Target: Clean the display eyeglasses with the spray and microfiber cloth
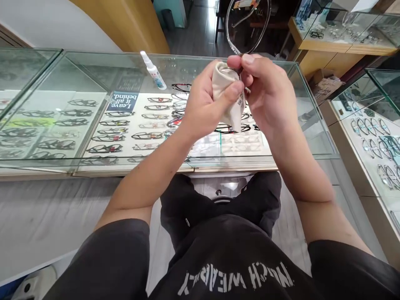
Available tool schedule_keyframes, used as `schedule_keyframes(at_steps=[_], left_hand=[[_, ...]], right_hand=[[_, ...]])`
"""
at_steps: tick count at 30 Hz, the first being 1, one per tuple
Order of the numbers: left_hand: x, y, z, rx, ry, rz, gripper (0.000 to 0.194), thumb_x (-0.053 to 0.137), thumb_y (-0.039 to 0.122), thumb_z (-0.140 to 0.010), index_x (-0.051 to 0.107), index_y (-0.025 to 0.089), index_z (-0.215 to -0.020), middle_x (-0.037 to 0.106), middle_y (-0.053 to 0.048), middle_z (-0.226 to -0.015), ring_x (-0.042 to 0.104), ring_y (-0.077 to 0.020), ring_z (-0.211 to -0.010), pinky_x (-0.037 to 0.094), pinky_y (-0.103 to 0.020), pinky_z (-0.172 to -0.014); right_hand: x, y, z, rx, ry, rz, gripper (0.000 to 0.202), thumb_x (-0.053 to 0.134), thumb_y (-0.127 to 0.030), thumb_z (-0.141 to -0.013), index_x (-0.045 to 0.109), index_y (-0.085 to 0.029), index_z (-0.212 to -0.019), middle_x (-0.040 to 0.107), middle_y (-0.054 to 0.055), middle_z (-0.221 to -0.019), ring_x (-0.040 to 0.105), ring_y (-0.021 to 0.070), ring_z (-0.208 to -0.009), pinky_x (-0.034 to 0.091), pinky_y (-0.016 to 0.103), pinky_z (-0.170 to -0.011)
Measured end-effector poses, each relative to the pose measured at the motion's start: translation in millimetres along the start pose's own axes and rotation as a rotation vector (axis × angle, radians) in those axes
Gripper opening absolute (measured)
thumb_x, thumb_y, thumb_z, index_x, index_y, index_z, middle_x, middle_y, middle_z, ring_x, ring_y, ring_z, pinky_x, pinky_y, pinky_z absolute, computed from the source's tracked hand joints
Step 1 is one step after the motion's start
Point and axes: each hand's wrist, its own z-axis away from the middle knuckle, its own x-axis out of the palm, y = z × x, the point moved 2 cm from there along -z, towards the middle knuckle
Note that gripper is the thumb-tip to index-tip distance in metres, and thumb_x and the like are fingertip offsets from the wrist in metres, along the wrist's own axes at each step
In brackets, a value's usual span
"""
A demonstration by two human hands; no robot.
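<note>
Above the glass counter, my left hand (204, 98) is closed on a cream cloth (229, 100), which wraps round part of a pair of glasses. My right hand (268, 85) pinches the glasses (230, 37) by the frame near the bridge, beside the cloth. One large lens rim with a thin, clear-looking frame sticks up beyond my fingers, with an orange and white label near its top. The other lens is mostly hidden by the cloth and my fingers. A white spray bottle (153, 71) stands on the counter left of my hands.
The glass display counter (200, 163) holds rows of glasses and a blue sign (122, 102) under its top. More display cases (343, 45) stand at the right. A cardboard box (325, 85) is between them. A yellow pillar (137, 25) rises beyond the counter.
</note>
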Motion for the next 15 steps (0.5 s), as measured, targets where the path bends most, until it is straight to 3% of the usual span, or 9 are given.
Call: schedule_keyframes(at_steps=[4, 7, 10, 13, 15], left_hand=[[-5.0, -19, -38, 0.077, 0.04, 0.055, 0.054, 0.076, 0.076, -0.092, 0.066, 0.023, -0.093, 0.071, -0.003, -0.086, 0.069, -0.0166, -0.08, 0.058, -0.033, -0.076], [-15.0, -15, -65, 0.039, 0.021, 0.029, 0.056, 0.073, 0.076, -0.094, 0.069, 0.02, -0.09, 0.066, -0.003, -0.082, 0.073, -0.0197, -0.086, 0.057, -0.034, -0.077], [-22.5, 2, -86, 0.012, -0.063, 0.054, 0.052, 0.079, 0.071, -0.092, 0.073, 0.019, -0.093, 0.07, -0.004, -0.086, 0.074, -0.0223, -0.092, 0.057, -0.033, -0.08], [-22.0, 10, -93, 0.022, -0.13, 0.025, 0.048, 0.087, 0.062, -0.089, 0.076, 0.019, -0.107, 0.075, -0.006, -0.099, 0.073, -0.0218, -0.094, 0.057, -0.032, -0.083], [-18.8, 3, -88, 0.03, -0.128, -0.01, 0.049, 0.089, 0.058, -0.089, 0.074, 0.02, -0.115, 0.075, -0.006, -0.105, 0.07, -0.0187, -0.092, 0.055, -0.03, -0.084]], right_hand=[[-10, 5, -32, -0.034, -0.008, 0.035, 0.015, 0.081, -0.037, -0.088, 0.09, -0.026, -0.091, 0.053, -0.002, -0.071, 0.048, 0.0118, -0.072, 0.04, 0.027, -0.064], [-11, -2, -52, -0.068, -0.005, 0.006, 0.018, 0.08, -0.037, -0.09, 0.086, -0.021, -0.091, 0.061, -0.002, -0.078, 0.05, 0.009, -0.072, 0.042, 0.024, -0.066], [-10, -16, -69, -0.102, 0.01, 0.035, 0.023, 0.079, -0.043, -0.092, 0.084, -0.02, -0.094, 0.069, -0.001, -0.087, 0.06, 0.0104, -0.08, 0.05, 0.024, -0.073], [-9, -23, -80, -0.151, 0.05, 0.076, 0.028, 0.08, -0.05, -0.089, 0.081, -0.022, -0.091, 0.072, 0.0, -0.09, 0.065, 0.0147, -0.086, 0.054, 0.028, -0.078], [-11, -18, -82, -0.154, 0.079, 0.08, 0.031, 0.082, -0.052, -0.087, 0.079, -0.022, -0.087, 0.072, 0.001, -0.087, 0.064, 0.0157, -0.084, 0.055, 0.03, -0.078]])
